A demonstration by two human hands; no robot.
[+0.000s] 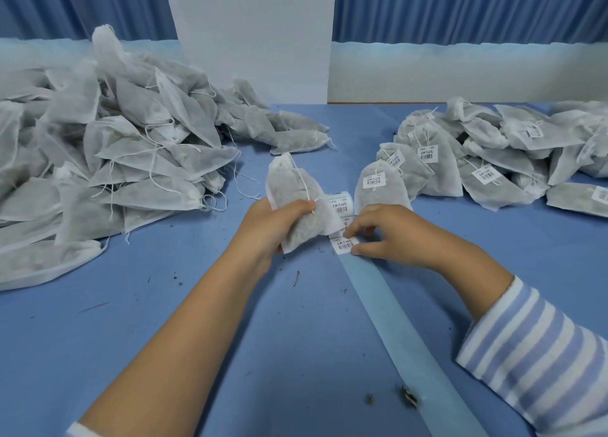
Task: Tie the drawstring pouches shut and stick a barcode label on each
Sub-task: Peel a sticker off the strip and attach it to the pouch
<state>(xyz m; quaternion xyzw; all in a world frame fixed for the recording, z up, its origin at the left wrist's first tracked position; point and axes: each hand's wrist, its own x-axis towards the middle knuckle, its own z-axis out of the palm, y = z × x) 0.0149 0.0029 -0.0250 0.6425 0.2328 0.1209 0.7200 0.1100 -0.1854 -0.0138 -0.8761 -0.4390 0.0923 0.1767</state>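
My left hand (279,221) grips a white drawstring pouch (291,186) filled with dark herbs, held upright above the blue table, its string hanging down the front. My right hand (388,232) pinches a white barcode label (343,245) at the end of the label strip, between thumb and fingertips. The label roll (340,203) lies just behind it, between my hands. The empty blue backing strip (404,331) trails toward me. A labelled pouch (381,186) stands right behind my right hand.
A big heap of unlabelled pouches (115,160) covers the table's left side. Labelled pouches (493,153) lie piled at the right. A white pillar (250,38) and blue curtains stand behind the table. Herb crumbs (408,397) dot the blue cloth near me.
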